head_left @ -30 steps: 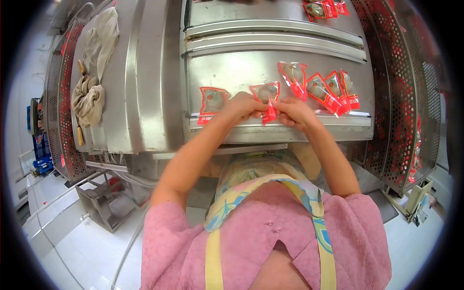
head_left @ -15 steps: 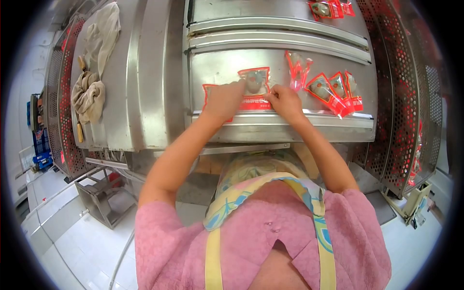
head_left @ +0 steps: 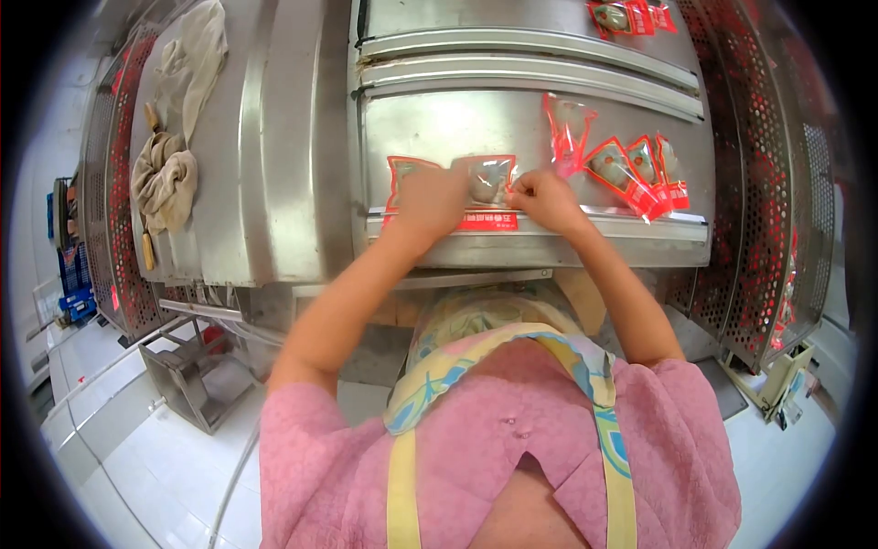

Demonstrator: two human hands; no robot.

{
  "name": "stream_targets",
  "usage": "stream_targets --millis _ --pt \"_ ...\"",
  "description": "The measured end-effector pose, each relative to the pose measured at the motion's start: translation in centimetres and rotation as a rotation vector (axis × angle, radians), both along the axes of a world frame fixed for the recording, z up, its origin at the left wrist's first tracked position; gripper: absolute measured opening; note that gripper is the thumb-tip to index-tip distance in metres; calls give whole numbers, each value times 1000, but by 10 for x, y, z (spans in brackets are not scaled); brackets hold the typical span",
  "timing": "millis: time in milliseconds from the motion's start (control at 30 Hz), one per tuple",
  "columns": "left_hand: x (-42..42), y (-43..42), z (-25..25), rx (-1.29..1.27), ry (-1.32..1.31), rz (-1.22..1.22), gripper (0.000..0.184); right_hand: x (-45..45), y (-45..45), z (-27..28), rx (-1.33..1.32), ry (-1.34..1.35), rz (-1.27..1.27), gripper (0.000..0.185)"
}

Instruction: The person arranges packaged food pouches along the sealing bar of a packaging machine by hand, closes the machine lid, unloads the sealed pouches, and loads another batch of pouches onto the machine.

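Observation:
A clear plastic packet with a red border and red printed band (head_left: 489, 188) lies at the front of the steel worktop, its lower edge over the metal sealing strip (head_left: 604, 229). Inside it is a rounded greyish-brown food item. My right hand (head_left: 546, 199) pinches its right edge, fingers closed. My left hand (head_left: 432, 199), slightly blurred, is closed at its left edge, the fingertips partly hidden. A second packet of the same kind (head_left: 399, 174) lies mostly hidden under my left hand.
More filled packets (head_left: 631, 174) lie to the right, with a standing one (head_left: 568, 128) nearer. Others (head_left: 626, 16) rest on the back section beyond metal rails (head_left: 530, 73). Perforated crates (head_left: 750, 201) flank the right side. A crumpled cloth (head_left: 165, 183) lies at left.
Between my hands, the packet has moved toward me and slightly right, its red band now over the front strip. The right hand has shifted a little toward me.

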State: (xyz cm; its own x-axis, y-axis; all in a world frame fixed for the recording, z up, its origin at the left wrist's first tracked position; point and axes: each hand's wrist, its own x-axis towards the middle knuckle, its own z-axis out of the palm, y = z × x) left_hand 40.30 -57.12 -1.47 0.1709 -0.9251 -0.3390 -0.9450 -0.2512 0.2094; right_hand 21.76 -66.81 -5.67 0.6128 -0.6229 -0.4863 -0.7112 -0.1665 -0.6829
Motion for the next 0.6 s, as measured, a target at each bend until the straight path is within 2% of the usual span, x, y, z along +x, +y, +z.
stream_targets --millis 67,133,200,267,333,400,533,600 --pt "-5 7 3 -69 2 -49 28 -2 4 7 16 -1 -28 25" --pt "-8 18 9 -228 60 -33 24 -11 15 13 -93 -158 -51 22" --pt "-14 24 31 -357 215 -123 21 -28 21 21 -223 -243 -38 18" --pt "-14 31 32 -348 275 -224 22 -44 23 31 -363 -264 22 14" --pt "-11 41 12 -205 230 -328 24 -63 20 33 -451 -253 -17 17" --pt "-11 38 11 -143 268 -272 27 -78 14 26 -588 -283 -104 17" --pt "-30 4 39 -41 522 1 30 -98 -4 19 -508 -199 -211 23" --pt "-52 -23 27 -200 631 197 31 -100 -9 16 -472 -209 -218 25"
